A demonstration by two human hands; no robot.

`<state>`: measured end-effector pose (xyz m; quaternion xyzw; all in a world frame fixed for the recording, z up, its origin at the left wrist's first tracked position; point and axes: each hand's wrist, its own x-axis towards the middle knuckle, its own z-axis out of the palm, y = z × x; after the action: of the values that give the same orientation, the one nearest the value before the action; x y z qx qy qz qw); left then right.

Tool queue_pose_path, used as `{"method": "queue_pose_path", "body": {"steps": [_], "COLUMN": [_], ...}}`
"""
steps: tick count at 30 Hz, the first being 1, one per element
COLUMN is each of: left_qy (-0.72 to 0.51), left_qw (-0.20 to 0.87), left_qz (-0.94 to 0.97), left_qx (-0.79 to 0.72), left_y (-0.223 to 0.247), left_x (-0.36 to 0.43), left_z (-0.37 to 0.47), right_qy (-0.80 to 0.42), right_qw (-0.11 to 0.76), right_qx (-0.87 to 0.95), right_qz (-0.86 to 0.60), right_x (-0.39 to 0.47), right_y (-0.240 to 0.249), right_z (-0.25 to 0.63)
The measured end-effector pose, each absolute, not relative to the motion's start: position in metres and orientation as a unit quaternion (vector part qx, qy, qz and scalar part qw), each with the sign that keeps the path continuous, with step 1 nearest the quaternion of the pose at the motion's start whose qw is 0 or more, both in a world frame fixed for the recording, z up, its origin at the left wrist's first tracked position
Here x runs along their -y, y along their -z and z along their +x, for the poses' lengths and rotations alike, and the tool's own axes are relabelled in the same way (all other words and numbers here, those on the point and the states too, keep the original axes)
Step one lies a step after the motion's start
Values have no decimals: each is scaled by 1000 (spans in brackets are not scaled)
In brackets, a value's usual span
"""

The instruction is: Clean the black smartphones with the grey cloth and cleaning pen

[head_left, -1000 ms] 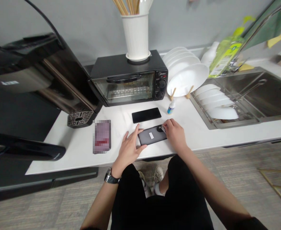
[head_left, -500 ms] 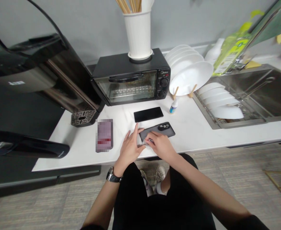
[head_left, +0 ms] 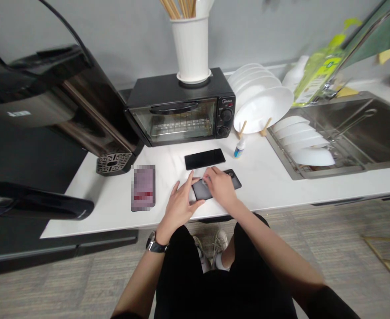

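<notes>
A dark phone case (head_left: 202,190) with a camera cutout at its right end lies on the white counter. My left hand (head_left: 180,204), fingers spread, rests at the case's left end, thumb and fingertips at its edges. Over the middle of the case is my right hand (head_left: 219,187), its fingers pinched on something small and pale, perhaps a cloth or wipe, that I cannot make out. Behind the case lies a black phone (head_left: 205,159). A small white bottle with a blue label (head_left: 239,149) stands to the right of that phone.
At the left, a pixelated purplish packet (head_left: 144,188) lies near a black machine (head_left: 114,163). A black toaster oven (head_left: 181,115) stands behind, bearing a white utensil holder (head_left: 191,48). White plates (head_left: 264,108) stand in a rack beside the sink (head_left: 364,133), which holds bowls (head_left: 314,156).
My right hand has moved up from the lower left edge of the case to its middle, now covering part of the camera cutout. My left hand has stayed nearly in place.
</notes>
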<state>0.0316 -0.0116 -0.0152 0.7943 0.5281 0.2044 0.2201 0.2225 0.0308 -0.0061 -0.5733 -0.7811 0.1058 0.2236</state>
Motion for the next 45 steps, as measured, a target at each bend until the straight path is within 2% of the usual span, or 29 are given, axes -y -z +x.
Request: {"method": "queue_pose_path", "body": {"steps": [4, 8, 11, 15, 20, 25, 29, 34, 39, 45], "left_qy": [-209, -217, -220, -218, -216, -210, -211, -228, -220, -215], "left_qw": [205, 223, 239, 247, 237, 210, 212, 239, 240, 239], "left_qz": [793, 789, 781, 778, 780, 790, 788, 779, 778, 780], "left_qx": [-534, -530, -533, -536, -538, -536, -538, -533, -538, -537], "left_y": [19, 16, 12, 9, 10, 19, 20, 14, 11, 11], "left_x": [12, 13, 12, 12, 12, 12, 13, 13, 12, 12], "left_z": [30, 30, 31, 33, 35, 32, 31, 33, 34, 33], "right_qy": [-168, -218, -207, -141, -47, -79, -151, -188, -102, -46], "right_qw": [231, 259, 294, 334, 266, 210, 231, 283, 294, 226], "right_qx": [804, 811, 798, 742, 723, 793, 826, 802, 726, 718], "right_qz": [-522, -477, -485, -564, -636, -567, -492, -492, -613, -657], "right_x": [-15, 1, 2, -12, -30, -23, -1, 9, -9, -26], "right_y": [5, 9, 16, 23, 19, 10, 8, 16, 19, 9], "right_z": [195, 224, 264, 302, 274, 203, 198, 264, 303, 239]}}
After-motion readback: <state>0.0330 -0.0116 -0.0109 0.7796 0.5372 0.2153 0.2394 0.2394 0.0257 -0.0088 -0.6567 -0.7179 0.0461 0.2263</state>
